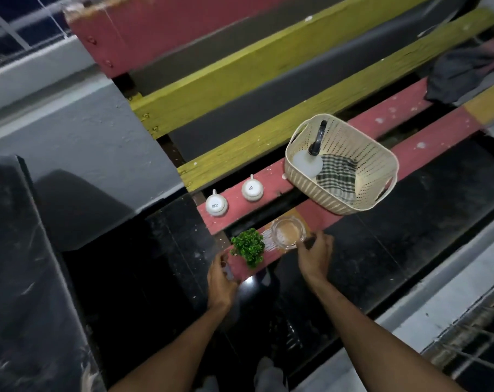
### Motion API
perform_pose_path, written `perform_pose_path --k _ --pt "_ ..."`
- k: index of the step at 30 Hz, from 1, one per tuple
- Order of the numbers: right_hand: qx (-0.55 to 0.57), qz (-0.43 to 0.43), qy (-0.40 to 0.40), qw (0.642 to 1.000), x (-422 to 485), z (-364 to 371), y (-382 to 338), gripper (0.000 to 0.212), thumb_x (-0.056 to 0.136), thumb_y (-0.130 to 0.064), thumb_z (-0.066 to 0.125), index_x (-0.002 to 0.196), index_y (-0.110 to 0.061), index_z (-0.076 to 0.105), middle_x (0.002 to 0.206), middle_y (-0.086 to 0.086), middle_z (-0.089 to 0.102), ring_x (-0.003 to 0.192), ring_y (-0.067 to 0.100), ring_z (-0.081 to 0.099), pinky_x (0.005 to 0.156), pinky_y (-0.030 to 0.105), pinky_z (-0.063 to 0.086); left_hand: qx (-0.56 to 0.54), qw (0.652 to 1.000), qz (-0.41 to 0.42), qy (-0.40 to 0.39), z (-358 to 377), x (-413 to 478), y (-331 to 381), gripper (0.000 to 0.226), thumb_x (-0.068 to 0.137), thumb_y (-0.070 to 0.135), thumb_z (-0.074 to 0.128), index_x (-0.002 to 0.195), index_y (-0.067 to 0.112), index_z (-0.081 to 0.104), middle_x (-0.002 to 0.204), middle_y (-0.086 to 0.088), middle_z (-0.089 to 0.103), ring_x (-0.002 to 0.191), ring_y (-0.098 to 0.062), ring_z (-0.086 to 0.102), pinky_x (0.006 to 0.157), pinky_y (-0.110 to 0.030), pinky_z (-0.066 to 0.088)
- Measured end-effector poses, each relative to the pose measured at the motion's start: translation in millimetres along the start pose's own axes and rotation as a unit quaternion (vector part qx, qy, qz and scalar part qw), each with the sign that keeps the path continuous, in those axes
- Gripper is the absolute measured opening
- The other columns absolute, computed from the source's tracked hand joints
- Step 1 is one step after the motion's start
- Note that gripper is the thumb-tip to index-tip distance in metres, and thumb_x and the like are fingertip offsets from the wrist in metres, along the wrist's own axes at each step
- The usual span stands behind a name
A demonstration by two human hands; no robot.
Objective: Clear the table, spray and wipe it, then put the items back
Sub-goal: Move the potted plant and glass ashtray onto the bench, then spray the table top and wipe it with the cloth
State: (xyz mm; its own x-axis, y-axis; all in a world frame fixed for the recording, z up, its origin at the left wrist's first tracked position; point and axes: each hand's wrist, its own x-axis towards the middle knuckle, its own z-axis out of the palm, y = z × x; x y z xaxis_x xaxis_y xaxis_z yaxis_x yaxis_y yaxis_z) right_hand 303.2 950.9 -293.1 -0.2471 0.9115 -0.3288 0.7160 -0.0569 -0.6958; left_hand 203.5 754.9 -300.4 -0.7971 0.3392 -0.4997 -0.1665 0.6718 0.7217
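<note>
- Head view looks down on a slatted desk [427, 142] of red and yellow planks over a dark glossy floor [143, 278].
- Cream basket [350, 199] holds a spray bottle [310, 162] and checked cloth [339, 174].
- Two white cups [216, 205] sit upturned.
- Left hand [221, 274] grips the plank edge beside a green plant [249, 247].
- Right hand [315, 257] grasps a glass ashtray [288, 232].

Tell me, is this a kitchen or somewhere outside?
Probably outside, maybe a patio or balcony. The table is painted red and yellow wooden slats with gaps, a concrete wall runs beside it, and a metal grille shows at the lower right. Nothing shows a kitchen.
</note>
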Motion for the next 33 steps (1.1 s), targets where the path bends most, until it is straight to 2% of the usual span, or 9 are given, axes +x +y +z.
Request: perform_pose_path --k 5,8,12,16,20,23,25,30,33 --pt "-0.026 -0.065 0.012 0.997 -45 -41 -52 0.031 0.084 -0.009 0.072 0.113 -0.008 0.062 0.12 0.01 0.051 0.112 0.03 0.055 0.097 0.039 0.044 0.052 0.995 0.08 -0.009 -64 -25 53 0.056 0.076 -0.015 0.069 0.13 -0.004 0.058 0.125 -0.017 0.059 0.123 -0.036 0.055 0.107 -0.046 0.045" --pt "-0.022 -0.086 0.032 0.996 -59 -66 -83 0.03 0.086 -0.014 0.068 0.115 -0.013 0.061 0.121 0.005 0.052 0.11 0.027 0.055 0.091 0.04 0.047 0.052 0.992 0.112 -0.013 -90 -24 93 0.051 0.08 -0.007 0.07 0.129 0.001 0.059 0.124 -0.006 0.055 0.118 -0.025 0.054 0.103 -0.039 0.044" --pt "0.0 -0.11 0.062 0.992 -45 -94 -105 0.035 0.083 -0.012 0.07 0.117 -0.01 0.061 0.125 0.006 0.054 0.118 0.025 0.053 0.098 0.037 0.045 0.047 0.984 0.166 -0.039 -91 -11 155 0.052 0.081 0.007 0.068 0.132 0.008 0.057 0.129 -0.007 0.057 0.119 -0.025 0.055 0.102 -0.045 0.048" --pt "-0.002 -0.097 0.068 0.993 -3 -112 -107 0.033 0.085 -0.011 0.065 0.118 -0.012 0.06 0.12 0.006 0.056 0.11 0.024 0.055 0.084 0.03 0.039 0.064 0.969 0.221 -0.088 -54 8 215 0.059 0.083 0.006 0.067 0.14 0.011 0.051 0.142 -0.01 0.055 0.129 -0.024 0.052 0.108 -0.046 0.045" --pt "0.009 -0.096 0.047 0.994 75 -117 -97 0.04 0.084 -0.007 0.068 0.123 -0.006 0.06 0.122 0.01 0.057 0.114 0.028 0.055 0.091 0.034 0.044 0.078 0.964 0.216 -0.133 12 44 262 0.085 0.07 0.044 0.065 0.148 0.015 0.044 0.151 -0.005 0.048 0.133 -0.019 0.049 0.108 -0.042 0.045" --pt "-0.033 -0.101 0.01 0.994 133 -116 -87 0.047 0.086 -0.011 0.07 0.13 -0.007 0.055 0.129 0.013 0.056 0.122 0.03 0.052 0.1 0.038 0.042 0.083 0.965 0.218 -0.123 65 85 280 0.084 0.078 0.027 0.074 0.153 0.014 0.038 0.155 -0.008 0.047 0.14 -0.027 0.047 0.111 -0.046 0.044" --pt "-0.06 -0.092 -0.03 0.994 166 -111 -77 0.053 0.085 -0.012 0.071 0.135 -0.008 0.052 0.133 0.015 0.054 0.126 0.031 0.049 0.104 0.04 0.04 0.085 0.964 0.221 -0.12 93 109 286 0.089 0.078 0.015 0.077 0.155 0.012 0.032 0.158 -0.011 0.043 0.143 -0.028 0.043 0.111 -0.037 0.04" --pt "-0.105 -0.037 -0.129 0.985 216 -88 -51 0.06 0.08 -0.022 0.068 0.136 -0.017 0.046 0.133 0.019 0.049 0.124 0.04 0.048 0.104 0.048 0.044 0.044 0.971 0.206 -0.11 135 139 287 0.101 0.077 0.025 0.087 0.158 0.013 0.028 0.161 -0.006 0.039 0.145 -0.021 0.039 0.111 -0.03 0.034" --pt "-0.131 -0.002 -0.165 0.978 234 -73 -40 0.082 0.076 -0.03 0.073 0.146 -0.025 0.03 0.142 0.02 0.037 0.129 0.046 0.042 0.105 0.055 0.041 0.038 0.976 0.187 -0.108 152 151 288 0.09 0.078 0.02 0.087 0.152 0.009 0.039 0.144 -0.002 0.054 0.13 -0.016 0.052 0.1 -0.02 0.036"
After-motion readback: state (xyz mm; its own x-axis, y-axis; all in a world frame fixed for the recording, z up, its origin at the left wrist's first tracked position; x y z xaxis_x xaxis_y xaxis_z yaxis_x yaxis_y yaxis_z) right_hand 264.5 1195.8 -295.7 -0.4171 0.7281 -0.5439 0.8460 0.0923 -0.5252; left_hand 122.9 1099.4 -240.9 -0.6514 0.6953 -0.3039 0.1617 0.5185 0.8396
